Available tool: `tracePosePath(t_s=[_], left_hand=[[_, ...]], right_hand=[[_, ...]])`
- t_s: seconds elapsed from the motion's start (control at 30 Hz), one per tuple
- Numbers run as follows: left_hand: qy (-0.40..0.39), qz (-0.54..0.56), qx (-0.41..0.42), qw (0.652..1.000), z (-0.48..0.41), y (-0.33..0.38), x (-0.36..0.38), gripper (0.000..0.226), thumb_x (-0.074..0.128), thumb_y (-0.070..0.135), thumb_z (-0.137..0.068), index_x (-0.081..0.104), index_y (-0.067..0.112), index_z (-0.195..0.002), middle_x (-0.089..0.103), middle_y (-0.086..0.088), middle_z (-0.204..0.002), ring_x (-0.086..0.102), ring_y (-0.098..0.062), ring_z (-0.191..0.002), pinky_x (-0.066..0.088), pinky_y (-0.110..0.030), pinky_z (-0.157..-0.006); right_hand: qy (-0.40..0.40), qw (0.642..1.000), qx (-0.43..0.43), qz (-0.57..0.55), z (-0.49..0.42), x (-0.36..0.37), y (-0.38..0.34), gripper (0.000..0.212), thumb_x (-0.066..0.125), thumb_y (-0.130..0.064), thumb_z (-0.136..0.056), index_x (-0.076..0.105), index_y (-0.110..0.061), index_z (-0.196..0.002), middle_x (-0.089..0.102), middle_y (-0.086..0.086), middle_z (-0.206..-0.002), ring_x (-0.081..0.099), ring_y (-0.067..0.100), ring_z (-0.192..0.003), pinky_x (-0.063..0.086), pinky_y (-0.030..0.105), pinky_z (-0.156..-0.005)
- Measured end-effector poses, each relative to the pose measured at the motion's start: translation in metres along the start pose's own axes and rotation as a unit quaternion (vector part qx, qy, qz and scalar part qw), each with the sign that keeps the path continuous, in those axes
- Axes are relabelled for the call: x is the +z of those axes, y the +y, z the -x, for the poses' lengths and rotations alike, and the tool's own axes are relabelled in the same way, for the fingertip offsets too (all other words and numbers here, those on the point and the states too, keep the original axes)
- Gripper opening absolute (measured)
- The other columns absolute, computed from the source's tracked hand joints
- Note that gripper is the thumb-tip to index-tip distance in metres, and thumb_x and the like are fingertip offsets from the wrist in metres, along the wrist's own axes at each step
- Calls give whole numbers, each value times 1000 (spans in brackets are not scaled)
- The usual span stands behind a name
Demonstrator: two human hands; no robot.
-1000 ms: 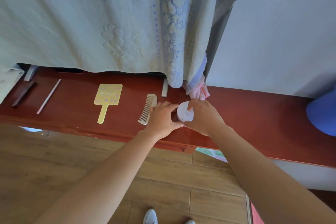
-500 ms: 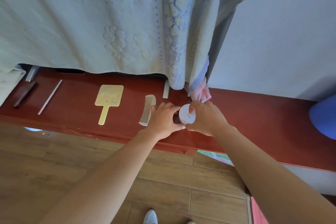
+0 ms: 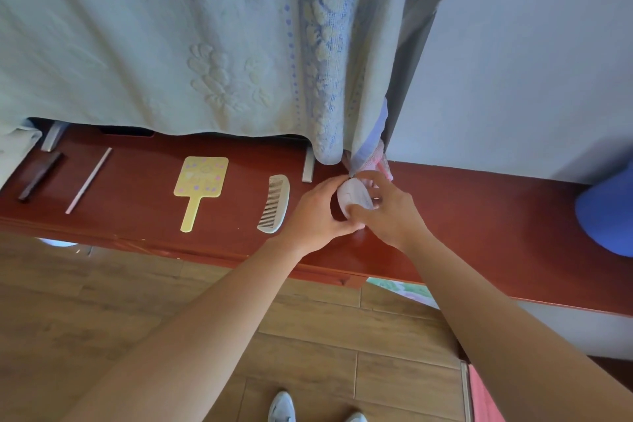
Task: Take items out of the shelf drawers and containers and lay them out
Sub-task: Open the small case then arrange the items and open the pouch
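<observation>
A small round container with a white lid (image 3: 354, 197) sits between both hands above the red-brown wooden shelf top (image 3: 479, 216). My left hand (image 3: 318, 212) curls round its dark body from the left. My right hand (image 3: 390, 209) grips the white lid, which is tilted up toward me. Laid out in a row to the left are a white comb (image 3: 274, 204), a yellow hand mirror (image 3: 198, 187), a thin pale stick (image 3: 88, 180) and a dark comb (image 3: 40, 175).
A pale green and blue towel cloth (image 3: 191, 44) hangs down over the back of the shelf. A blue rounded object (image 3: 608, 212) stands at the right. The wooden floor and my shoes (image 3: 284, 408) lie below the shelf's front edge.
The white lid has tipped up from lying flat toward me as my right hand's fingers shifted over it. Both hands stayed at the same place on the shelf.
</observation>
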State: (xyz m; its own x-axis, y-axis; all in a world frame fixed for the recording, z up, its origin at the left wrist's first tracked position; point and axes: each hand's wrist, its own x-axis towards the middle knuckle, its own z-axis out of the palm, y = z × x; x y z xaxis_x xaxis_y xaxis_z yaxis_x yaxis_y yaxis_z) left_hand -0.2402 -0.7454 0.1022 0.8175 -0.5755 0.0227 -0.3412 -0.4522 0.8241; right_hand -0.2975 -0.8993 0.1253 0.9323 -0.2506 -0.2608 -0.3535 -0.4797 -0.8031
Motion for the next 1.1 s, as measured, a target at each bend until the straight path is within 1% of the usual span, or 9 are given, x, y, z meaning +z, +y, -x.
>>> tracePosePath(t_s=[0.1, 0.2, 0.3, 0.37, 0.6, 0.77, 0.87, 0.97, 1.1], left_hand=[[-38, 78, -3, 996, -2, 13, -5, 68, 87, 29, -65, 58, 37, -125, 68, 19, -115, 61, 2, -110, 47, -25, -100], [-67, 129, -24, 989, -6, 21, -8, 68, 89, 17, -62, 62, 37, -122, 69, 12, -117, 63, 1, -110, 47, -21, -99], [-73, 143, -35, 986, -9, 27, -7, 71, 90, 12, -61, 61, 37, -121, 67, 9, -120, 63, 2, -109, 47, -16, -96], [-82, 142, -39, 986, -11, 30, -5, 74, 90, 12, -61, 60, 33, -125, 65, 9, -122, 62, 3, -109, 46, -14, -95], [-100, 150, -57, 982, -15, 30, -4, 71, 89, 13, -62, 59, 31, -123, 63, 10, -124, 60, 3, -113, 45, -16, -97], [-94, 190, -91, 973, -13, 27, 4, 70, 86, 15, -67, 55, 25, -129, 64, 7, -125, 61, -7, -116, 47, -32, -103], [-91, 206, -101, 969, -15, 26, 5, 69, 86, 8, -65, 59, 27, -125, 67, 7, -119, 65, -9, -110, 51, -33, -99], [-95, 221, -96, 966, -16, 28, 1, 64, 84, -3, -65, 62, 33, -114, 72, 14, -107, 68, -8, -103, 54, -25, -87], [-66, 226, -102, 966, -18, 28, 0, 61, 87, -1, -61, 64, 20, -113, 72, 10, -102, 70, -13, -94, 57, -27, -78]], right_hand=[[-20, 998, 15, -53, 0, -10, 4, 57, 73, -32, -80, 55, -38, -134, 66, -4, -116, 69, 15, -96, 59, 27, -78], [-52, 993, 23, -101, -1, -20, 9, 53, 71, -27, -81, 58, -36, -132, 73, 2, -107, 74, 16, -80, 61, 28, -75], [-75, 984, 32, -158, -3, -27, 15, 55, 71, -24, -77, 60, -31, -131, 75, 7, -102, 75, 24, -82, 61, 47, -79], [-83, 979, 34, -184, -3, -30, 17, 54, 72, -20, -79, 61, -26, -131, 75, 11, -102, 75, 27, -86, 60, 50, -79], [-103, 968, 34, -227, -1, -35, 22, 41, 67, -11, -89, 63, -22, -128, 73, 15, -104, 74, 30, -88, 60, 48, -79], [-117, 960, 55, -250, -7, -34, 20, 53, 72, -27, -80, 57, -23, -131, 73, 13, -105, 74, 28, -90, 59, 42, -79], [-131, 961, 61, -237, -10, -35, 20, 58, 78, -32, -76, 54, -23, -129, 74, 12, -102, 74, 29, -89, 59, 42, -77], [-153, 952, 66, -256, -11, -40, 18, 44, 75, -24, -87, 56, -21, -126, 73, 15, -105, 73, 34, -90, 59, 43, -75], [-131, 954, 59, -262, -11, -41, 17, 34, 75, -23, -86, 59, -18, -116, 72, 17, -105, 74, 32, -85, 57, 38, -70]])
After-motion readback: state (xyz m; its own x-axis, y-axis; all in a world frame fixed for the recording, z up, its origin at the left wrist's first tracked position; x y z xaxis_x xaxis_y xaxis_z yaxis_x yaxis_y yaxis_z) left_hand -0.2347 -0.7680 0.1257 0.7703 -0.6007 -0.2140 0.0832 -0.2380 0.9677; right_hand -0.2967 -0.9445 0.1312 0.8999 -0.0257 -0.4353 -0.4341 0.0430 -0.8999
